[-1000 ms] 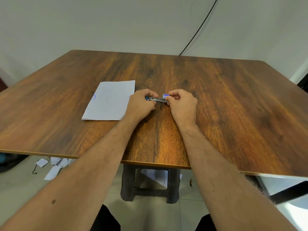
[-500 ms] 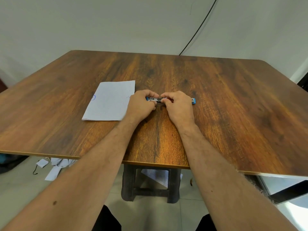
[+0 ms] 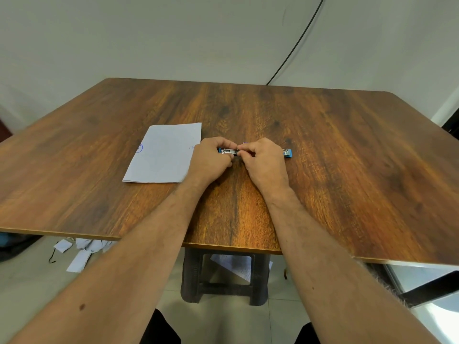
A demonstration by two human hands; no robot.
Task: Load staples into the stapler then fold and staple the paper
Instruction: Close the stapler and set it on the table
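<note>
Stapler (image 3: 229, 151) lying opened out flat on the wooden table (image 3: 347, 157), roughly mid-table, long axis running left to right. Shiny metal channel visible between the two hands; blue end poking out at the far right, past the right hand, resting on the wood. Whether any staples sit in the channel: too small to tell.

Left hand (image 3: 211, 161) curled over the left end of the stapler, fingers bent and bunched together, fingertips gripping the metal part from above and from the near side. Right hand (image 3: 267, 161) curled over the middle stretch, thumb and forefinger pinched on the right end of the exposed channel, remaining fingers folded under the palm. Cannot tell whether anything small is held within that pinch. Knuckles of the two hands near each other, not touching. Both wrists low, close to the tabletop.

Paper (image 3: 165, 152) flat on the table just left of the left hand, right edge partly tucked behind that hand. White sheet, small blue circled mark near its left edge, faint blue scribble by the right edge.

Further out: pale wall behind the table, a thin black cable (image 3: 295, 45) running diagonally down it to the table's back edge. Below the table's front edge, a dark stool (image 3: 223, 279) on a tiled floor, and scraps of white paper (image 3: 79, 254) scattered on the floor to the left.
</note>
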